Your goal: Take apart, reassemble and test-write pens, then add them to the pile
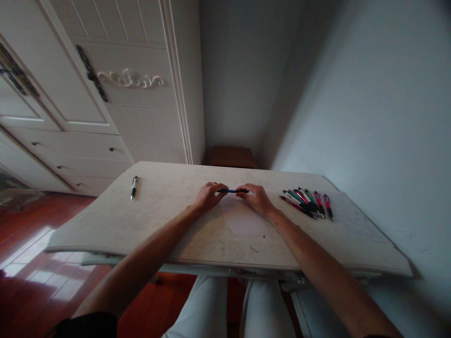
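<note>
Between my two hands a slim blue and black pen (232,191) is held level, above the middle of the table. My left hand (208,196) pinches its left end, and my right hand (256,197) grips the right end. Under and just in front of the hands lies a sheet of lined paper (246,220). Off to the right is a loose group of several pens (305,202) in pink, green, black and white. A single white and black pen (134,188) lies by itself on the left.
The white, stained table (169,188) stands against a wall (387,141) on the right. A white wardrobe (141,117) is behind it on the left. Beyond the far edge sits a brown wooden box or stool (232,156). Small dark specks mark the near tabletop.
</note>
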Tool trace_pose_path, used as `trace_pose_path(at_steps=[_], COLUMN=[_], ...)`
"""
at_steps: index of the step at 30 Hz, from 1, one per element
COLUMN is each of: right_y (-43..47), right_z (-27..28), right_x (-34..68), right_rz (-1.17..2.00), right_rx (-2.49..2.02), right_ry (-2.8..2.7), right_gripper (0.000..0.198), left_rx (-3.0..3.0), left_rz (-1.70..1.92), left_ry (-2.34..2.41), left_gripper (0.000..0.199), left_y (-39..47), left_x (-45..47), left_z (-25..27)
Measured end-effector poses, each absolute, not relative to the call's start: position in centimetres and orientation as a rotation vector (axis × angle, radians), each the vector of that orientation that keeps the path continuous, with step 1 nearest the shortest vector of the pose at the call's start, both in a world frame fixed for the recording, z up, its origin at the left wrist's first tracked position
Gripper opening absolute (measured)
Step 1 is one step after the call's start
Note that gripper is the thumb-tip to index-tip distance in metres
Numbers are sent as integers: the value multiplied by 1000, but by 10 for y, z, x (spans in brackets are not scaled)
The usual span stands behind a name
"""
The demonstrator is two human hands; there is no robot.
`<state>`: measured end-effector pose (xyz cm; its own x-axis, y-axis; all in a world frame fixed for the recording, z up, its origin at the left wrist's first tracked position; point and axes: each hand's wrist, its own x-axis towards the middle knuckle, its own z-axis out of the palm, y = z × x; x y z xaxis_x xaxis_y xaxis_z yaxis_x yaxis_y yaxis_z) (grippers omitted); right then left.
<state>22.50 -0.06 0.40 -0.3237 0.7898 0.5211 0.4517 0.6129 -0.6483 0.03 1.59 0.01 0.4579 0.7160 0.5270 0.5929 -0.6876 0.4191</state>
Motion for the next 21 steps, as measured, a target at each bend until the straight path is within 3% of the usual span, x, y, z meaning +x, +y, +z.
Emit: trace_pose_path(at_steps=[11, 18, 21], right_y=[-9, -3, -2], right_z=[13, 7, 7], right_x=[219, 224, 225], right_rz=[557, 519, 488], right_rx=[-1052, -1038, -1036], right_ry=[-1952, -1868, -1862], right_gripper=[29, 25, 23], left_rx=[2566, 2585, 2489], left_rz=[1123, 1291, 1361], left_ry=[1074, 1044, 1178], left_gripper=[13, 45, 42], left_y=[12, 7, 9], left_x=[3, 2, 0], left_z=[3, 16, 19])
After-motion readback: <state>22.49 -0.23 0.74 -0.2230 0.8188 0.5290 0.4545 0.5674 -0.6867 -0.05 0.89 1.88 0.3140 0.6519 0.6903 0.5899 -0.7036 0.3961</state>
